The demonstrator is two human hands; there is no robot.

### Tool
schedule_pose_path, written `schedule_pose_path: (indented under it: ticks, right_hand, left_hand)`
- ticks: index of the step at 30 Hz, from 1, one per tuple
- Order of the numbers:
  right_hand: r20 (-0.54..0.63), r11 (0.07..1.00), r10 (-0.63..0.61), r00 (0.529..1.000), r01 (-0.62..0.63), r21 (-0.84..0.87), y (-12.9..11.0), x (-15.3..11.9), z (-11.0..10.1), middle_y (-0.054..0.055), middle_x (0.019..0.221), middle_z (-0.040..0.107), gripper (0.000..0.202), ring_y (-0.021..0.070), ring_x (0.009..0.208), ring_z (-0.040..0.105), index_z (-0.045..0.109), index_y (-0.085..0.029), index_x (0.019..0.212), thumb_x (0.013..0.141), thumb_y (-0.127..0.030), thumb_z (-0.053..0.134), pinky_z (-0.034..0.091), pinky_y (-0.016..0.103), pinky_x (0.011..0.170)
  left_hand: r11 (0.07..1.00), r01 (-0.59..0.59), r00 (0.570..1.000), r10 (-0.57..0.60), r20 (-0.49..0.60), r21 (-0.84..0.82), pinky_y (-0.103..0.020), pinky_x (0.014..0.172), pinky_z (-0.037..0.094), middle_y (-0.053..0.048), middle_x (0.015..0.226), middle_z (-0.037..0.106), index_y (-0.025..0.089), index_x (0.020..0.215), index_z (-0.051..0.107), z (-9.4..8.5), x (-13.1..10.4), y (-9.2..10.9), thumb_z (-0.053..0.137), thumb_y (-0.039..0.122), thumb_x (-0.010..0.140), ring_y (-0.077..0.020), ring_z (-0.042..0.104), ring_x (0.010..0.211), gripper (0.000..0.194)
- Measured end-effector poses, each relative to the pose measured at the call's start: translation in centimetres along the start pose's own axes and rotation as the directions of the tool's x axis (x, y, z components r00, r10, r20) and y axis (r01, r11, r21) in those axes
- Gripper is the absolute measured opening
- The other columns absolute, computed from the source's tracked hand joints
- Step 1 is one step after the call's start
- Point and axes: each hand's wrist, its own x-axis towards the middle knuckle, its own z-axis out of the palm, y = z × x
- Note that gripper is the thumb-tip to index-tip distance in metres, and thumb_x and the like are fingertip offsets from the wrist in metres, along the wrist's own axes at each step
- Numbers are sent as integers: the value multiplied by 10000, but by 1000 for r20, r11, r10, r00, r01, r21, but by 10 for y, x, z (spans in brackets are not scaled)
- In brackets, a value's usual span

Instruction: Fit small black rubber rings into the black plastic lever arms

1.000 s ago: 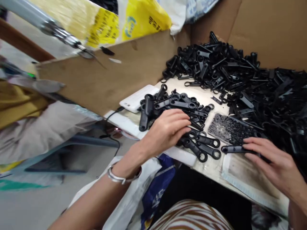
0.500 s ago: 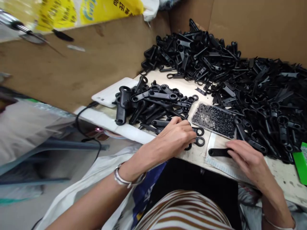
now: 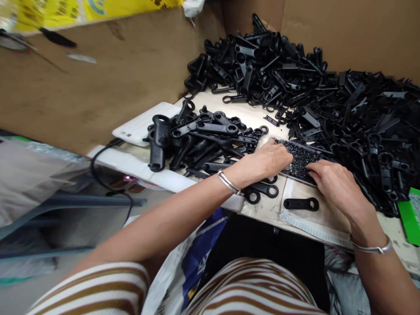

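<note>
A clear shallow tray holds many tiny black and silvery parts. Over its left end is my left hand, fingers curled down and pinched into the small parts; what sits between the fingertips is hidden. At the tray's right front side, my right hand has its thumb and fingers drawn together at the tiny black pieces, and I cannot make out anything held. A single black plastic arm with a ring end lies flat on the pale paper in front of the tray, apart from both hands.
A heap of similar black arms lies left of the tray. Larger piles of black parts fill the back and right, against cardboard walls. A white flat box with a cable is at the left, a green box at the right edge.
My left hand has moved from the ring-ended parts up and right to the tray. My right hand has let go of the black arm and moved up to the tray.
</note>
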Motion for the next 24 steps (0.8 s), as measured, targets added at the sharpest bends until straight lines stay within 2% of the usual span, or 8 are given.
schedule_pose_path:
  ticks: [3,7,12,16,18,19,21,24]
  right_hand:
    - [85,997,-46,995,51,-59,0,12,1,31,998,681,177,191,789,637,658,-247,927,927,-220,483,323,297,582]
    - [110,991,-64,992,77,-114,3,21,9,38,889,662,186,186,723,608,615,-220,807,917,-197,467,262,294,552]
    - [33,997,-60,998,61,-48,4,19,11,39,854,661,239,190,730,611,602,-216,769,943,-223,439,287,293,561]
    - [-80,978,-97,992,109,176,7,14,9,53,904,689,213,189,816,629,675,-202,848,928,-210,478,402,295,672]
    - [-164,928,-76,983,130,348,9,10,8,40,861,697,177,168,771,628,699,-196,872,900,-218,526,434,291,710]
    - [-191,890,-38,981,121,440,9,8,8,30,822,696,161,155,723,622,709,-196,874,883,-237,553,445,287,698]
    - [-189,784,54,980,76,616,7,4,9,13,734,680,155,134,612,589,722,-195,867,843,-296,607,451,275,619]
    - [-138,602,136,981,29,798,2,-1,11,-7,616,634,196,111,493,514,726,-183,833,786,-360,657,406,249,485]
  left_hand:
    - [1000,-8,997,9,76,-18,-322,755,400,-80,660,661,139,700,669,-2,5,-1,459,-42,790,-185,604,683,292]
    - [994,19,997,-10,75,-112,-298,704,413,-84,706,683,146,699,687,-2,1,-6,507,-33,740,-198,621,732,258]
    - [909,104,989,-137,-53,-404,-266,713,436,-50,785,703,154,737,711,1,-4,-12,559,8,730,-176,619,777,211]
    - [792,156,966,-248,-77,-591,-245,651,414,4,662,668,151,745,719,-3,-9,-10,593,60,758,-128,577,647,156]
    - [662,160,946,-314,-78,-733,-233,622,403,15,624,650,136,714,711,-7,-12,-5,629,85,754,-106,547,606,105]
    - [558,154,935,-350,-63,-816,-226,609,401,17,616,644,127,703,706,-8,-14,-2,643,95,749,-98,536,594,85]
    - [281,121,907,-421,-9,-952,-215,593,406,17,614,635,118,706,702,-9,-17,8,670,111,734,-86,529,584,43]
    - [-119,22,873,-482,77,-993,-221,628,446,6,641,652,117,740,708,-5,-19,25,706,120,702,-88,569,607,39]
